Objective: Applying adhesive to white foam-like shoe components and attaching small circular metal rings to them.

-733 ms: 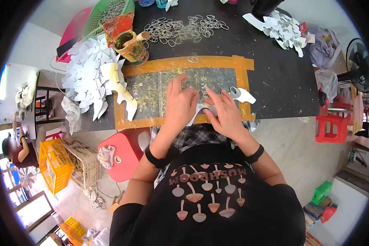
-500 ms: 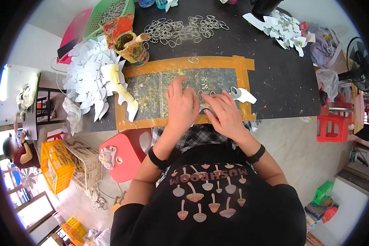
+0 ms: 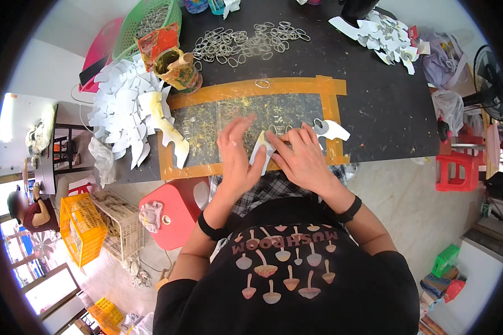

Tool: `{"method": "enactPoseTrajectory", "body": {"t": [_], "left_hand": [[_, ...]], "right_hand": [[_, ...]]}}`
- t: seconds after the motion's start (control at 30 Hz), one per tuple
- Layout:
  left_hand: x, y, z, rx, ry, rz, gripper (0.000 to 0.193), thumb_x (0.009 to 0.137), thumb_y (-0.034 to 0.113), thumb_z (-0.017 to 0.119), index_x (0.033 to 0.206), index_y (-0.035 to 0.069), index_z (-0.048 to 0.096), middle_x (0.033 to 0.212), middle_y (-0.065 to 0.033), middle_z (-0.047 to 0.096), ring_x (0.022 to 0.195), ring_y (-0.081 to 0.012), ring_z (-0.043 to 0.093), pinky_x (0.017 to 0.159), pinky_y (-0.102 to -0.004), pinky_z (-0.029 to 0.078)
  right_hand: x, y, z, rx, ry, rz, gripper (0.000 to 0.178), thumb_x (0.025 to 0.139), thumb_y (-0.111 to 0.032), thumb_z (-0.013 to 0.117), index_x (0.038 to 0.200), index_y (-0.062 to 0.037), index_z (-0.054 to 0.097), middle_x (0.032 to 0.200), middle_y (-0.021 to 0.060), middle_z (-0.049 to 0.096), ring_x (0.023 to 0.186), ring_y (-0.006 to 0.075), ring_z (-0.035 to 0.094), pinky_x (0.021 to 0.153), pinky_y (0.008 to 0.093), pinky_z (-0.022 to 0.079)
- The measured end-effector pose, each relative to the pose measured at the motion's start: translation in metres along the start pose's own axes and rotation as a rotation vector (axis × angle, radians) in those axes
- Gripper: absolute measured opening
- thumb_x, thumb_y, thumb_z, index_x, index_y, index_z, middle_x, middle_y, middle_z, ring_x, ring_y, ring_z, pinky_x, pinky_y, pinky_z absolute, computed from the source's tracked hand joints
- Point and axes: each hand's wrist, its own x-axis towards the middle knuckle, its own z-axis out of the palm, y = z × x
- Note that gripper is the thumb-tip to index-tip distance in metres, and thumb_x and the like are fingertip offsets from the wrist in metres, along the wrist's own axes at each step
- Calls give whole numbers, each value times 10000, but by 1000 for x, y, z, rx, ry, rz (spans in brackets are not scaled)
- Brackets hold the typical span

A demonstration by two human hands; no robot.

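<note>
Between my hands a white cut-out piece with a yellowish smear at its top (image 3: pixel 261 149) stands partly in view over the taped work sheet (image 3: pixel 198 120). The index finger and thumb of my right hand (image 3: pixel 306 157) press on this piece, covering its right part. My left hand (image 3: pixel 236 159) has its fingers stretched out and apart, the thumb against or just beside the piece's left edge. Close to my right fingertips lies a thin metal ring (image 3: pixel 288 129), partly hidden. Right of that hand rests another white piece (image 3: pixel 335 130) with a ring at its end.
Fanned white pieces (image 3: pixel 114 106) lie at left, by a glue-crusted can (image 3: pixel 176 70) with a stick in it. Loose metal rings (image 3: pixel 251 42) spread along the back, near a green basket (image 3: pixel 145 30). More white cut-outs (image 3: pixel 388 39) sit at back right. A red stool (image 3: pixel 170 215) stands below the table.
My left hand has drawn back slightly left and opened out from my right fingers. The white piece between the hands now shows more plainly, its smeared end upward.
</note>
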Motion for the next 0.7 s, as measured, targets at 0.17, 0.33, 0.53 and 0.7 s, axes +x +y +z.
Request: {"method": "enactPoseTrajectory", "body": {"t": [0.17, 0.33, 0.53, 0.7], "left_hand": [[-12, -5, 2, 100, -137, 167, 584, 844, 85, 599, 1317, -11, 270, 1240, -138, 592, 1193, -384, 485, 1064, -607, 169], [-14, -8, 5, 133, -113, 219, 632, 876, 88, 564, 1338, -27, 147, 1242, -149, 609, 1243, -385, 463, 1083, -630, 102], [-11, 2, 6, 281, -283, 134, 748, 849, 130, 586, 1385, -23, 86, 1247, -122, 611, 1253, -404, 461, 1085, -652, 20], [-22, 1, 14, 347, -130, 167, 762, 813, 171, 602, 1351, -52, 111, 1239, -108, 609, 1128, -386, 521, 1072, -679, 12]], "right_hand": [[-2, 1, -1, 61, 27, 22, 475, 866, -197, 623, 1294, -46, 486, 1028, 113, 536, 1066, 304, 502, 1031, 516, 313], [-5, 8, 7, 220, 107, -11, 488, 857, -155, 622, 1288, -48, 419, 1042, 147, 560, 1058, 345, 520, 1042, 540, 309], [-5, 8, 4, 216, 101, -1, 467, 858, -139, 612, 1278, -54, 426, 1042, 143, 574, 1046, 343, 532, 1043, 538, 314], [-3, 6, 3, 225, 100, 40, 446, 862, -137, 607, 1268, -53, 444, 1024, 131, 587, 1032, 325, 545, 1038, 528, 326]]}}
